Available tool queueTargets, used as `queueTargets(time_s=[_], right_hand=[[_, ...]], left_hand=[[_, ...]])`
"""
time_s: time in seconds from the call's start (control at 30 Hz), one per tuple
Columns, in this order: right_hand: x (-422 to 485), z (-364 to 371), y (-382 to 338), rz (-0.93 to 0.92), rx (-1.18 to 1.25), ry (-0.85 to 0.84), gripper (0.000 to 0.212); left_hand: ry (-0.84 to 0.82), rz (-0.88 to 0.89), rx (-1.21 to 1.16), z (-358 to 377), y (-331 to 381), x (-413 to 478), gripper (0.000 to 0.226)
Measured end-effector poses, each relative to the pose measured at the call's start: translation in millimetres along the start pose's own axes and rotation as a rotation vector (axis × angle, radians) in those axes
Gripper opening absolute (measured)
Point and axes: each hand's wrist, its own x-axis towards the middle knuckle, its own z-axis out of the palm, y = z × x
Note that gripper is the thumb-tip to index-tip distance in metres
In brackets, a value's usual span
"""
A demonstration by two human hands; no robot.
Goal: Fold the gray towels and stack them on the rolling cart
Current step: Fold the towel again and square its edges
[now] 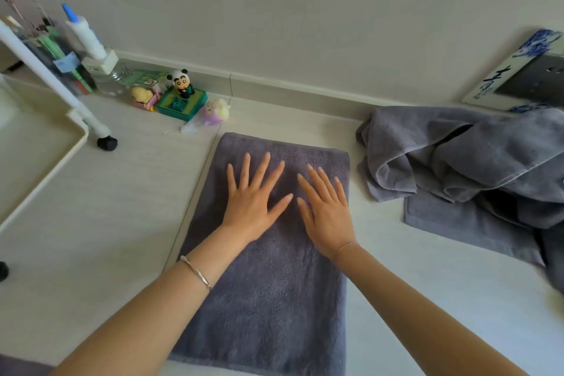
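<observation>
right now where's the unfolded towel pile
In the head view the unfolded pile lies on the floor at the right, just right of the flat towel and in front of a blue-and-white board.

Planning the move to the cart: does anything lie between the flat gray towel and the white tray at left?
Nothing visible does: only floor separates the flat gray terry towel from the white plastic cart tray. Small toy figures sit by the wall.
</observation>
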Motion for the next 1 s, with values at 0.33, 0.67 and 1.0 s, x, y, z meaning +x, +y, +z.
queueTargets(time_s=[0.33,0.67,1.0], right_hand=[[-93,3,-24,0.054,-0.079,-0.097,0.054],[-199,15,-63,-0.053,-0.126,-0.123,0.055],[-214,8,-72,-0.023,-0.113,-0.185,0.068]], left_hand=[[-0.04,0.131,0.036,14,-1,-99,0.07],[-0.046,0.249,0.085,27,-24,-203,0.072],[-0.131,0.326,0.123,17,-28,-209,0.092]])
